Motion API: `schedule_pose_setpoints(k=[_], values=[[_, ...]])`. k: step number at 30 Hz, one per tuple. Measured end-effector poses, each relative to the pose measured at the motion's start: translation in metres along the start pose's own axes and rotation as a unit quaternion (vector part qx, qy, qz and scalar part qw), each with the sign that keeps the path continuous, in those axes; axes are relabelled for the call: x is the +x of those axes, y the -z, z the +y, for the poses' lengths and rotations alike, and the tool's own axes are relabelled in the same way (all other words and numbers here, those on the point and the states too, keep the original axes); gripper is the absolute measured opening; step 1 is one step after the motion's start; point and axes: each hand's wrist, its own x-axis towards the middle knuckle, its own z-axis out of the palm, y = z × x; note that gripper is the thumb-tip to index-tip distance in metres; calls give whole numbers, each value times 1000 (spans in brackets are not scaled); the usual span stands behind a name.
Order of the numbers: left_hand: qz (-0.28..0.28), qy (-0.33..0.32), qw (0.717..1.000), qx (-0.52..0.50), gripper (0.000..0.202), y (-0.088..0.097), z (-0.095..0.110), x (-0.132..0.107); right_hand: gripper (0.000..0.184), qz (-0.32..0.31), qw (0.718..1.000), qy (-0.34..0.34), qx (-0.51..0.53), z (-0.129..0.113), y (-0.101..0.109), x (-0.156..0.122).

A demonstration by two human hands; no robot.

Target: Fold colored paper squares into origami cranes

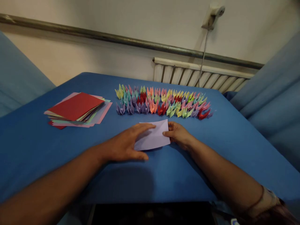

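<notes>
A sheet of pale lilac paper (153,137) is between my hands near the middle of the blue table. My right hand (179,134) pinches its right edge, thumb on top and fingers beneath. Over the left side of the sheet lies my left hand (127,142), fingers stretched out and thumb spread apart toward the table's front. A faint crease shows near the paper's top right corner. Just beyond the sheet stand rows of folded paper cranes (153,106) in many colours.
To the left lies an uneven stack of coloured paper (77,107), a red sheet on top. The blue-covered table (112,184) reaches back to a wall with a radiator (182,73), a metal pipe (126,39) and a plugged-in cable (203,56). Blue curtains (276,97) hang on both sides.
</notes>
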Motion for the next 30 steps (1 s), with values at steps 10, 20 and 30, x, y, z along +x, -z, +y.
schedule_pose_setpoints(k=[10,20,30], values=[[-7,72,997,-26,39,-6,-19,7,50,159,944,98,-272,-4,17,7],[133,210,968,27,55,-24,-24,23,54,50,902,312,-292,-8,8,-9],[166,145,965,142,73,-30,-27,24,55,133,798,205,-551,6,4,5]])
